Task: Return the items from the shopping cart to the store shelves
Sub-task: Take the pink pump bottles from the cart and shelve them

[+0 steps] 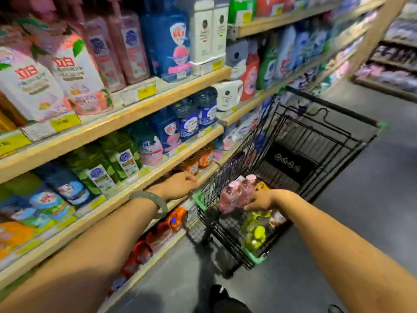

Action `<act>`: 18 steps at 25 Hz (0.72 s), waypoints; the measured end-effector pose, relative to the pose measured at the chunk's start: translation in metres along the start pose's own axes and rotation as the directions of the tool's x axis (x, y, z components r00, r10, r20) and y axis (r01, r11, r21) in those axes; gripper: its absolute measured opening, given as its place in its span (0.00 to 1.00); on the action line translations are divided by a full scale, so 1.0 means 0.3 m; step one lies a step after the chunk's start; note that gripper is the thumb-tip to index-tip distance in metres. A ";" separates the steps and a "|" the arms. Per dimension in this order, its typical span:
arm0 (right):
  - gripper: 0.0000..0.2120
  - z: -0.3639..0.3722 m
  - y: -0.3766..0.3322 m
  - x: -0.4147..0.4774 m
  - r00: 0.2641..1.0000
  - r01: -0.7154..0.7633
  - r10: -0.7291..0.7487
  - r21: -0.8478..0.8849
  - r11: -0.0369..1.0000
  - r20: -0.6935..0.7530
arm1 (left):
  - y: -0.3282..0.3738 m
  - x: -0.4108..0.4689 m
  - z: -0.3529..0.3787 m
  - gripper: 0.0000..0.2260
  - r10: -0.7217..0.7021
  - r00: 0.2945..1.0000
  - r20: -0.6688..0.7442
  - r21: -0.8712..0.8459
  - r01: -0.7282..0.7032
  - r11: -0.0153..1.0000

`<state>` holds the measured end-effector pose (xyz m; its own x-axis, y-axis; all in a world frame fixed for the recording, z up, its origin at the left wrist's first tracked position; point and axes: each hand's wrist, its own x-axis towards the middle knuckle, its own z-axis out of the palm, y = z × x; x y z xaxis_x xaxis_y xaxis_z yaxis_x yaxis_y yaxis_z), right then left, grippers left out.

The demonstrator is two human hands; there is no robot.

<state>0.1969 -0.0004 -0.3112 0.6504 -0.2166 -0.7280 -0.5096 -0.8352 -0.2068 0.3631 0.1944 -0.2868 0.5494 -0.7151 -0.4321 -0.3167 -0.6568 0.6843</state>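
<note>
Our cart [316, 136] is open-topped, but pink bottles [232, 195] and yellow bottles [257, 236] crowd its near end. Packed shelves [158, 91] wall our left; the floor [372, 188] rightward is free.

Cart [293, 136] stands right of shelves [126, 116], w/ bottles [234, 195] in its near end.

cart [325, 136]: black wire, green corners | bottles [232, 195]: pink | bracelet [150, 199]: grey-green | price tags [146, 91]: yellow
</note>
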 end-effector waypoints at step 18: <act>0.18 -0.265 0.758 0.271 0.996 -0.058 0.055 -0.045 0.997 -0.066 | 0.236 0.567 0.385 0.13 -0.232 0.965 0.126 -0.071 0.242 0.968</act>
<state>0.1785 -0.2482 -0.3654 0.6575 -0.2949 -0.6933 -0.5202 -0.8434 -0.1346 0.3448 -0.0014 -0.3799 0.5061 -0.5678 -0.6493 -0.1188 -0.7915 0.5995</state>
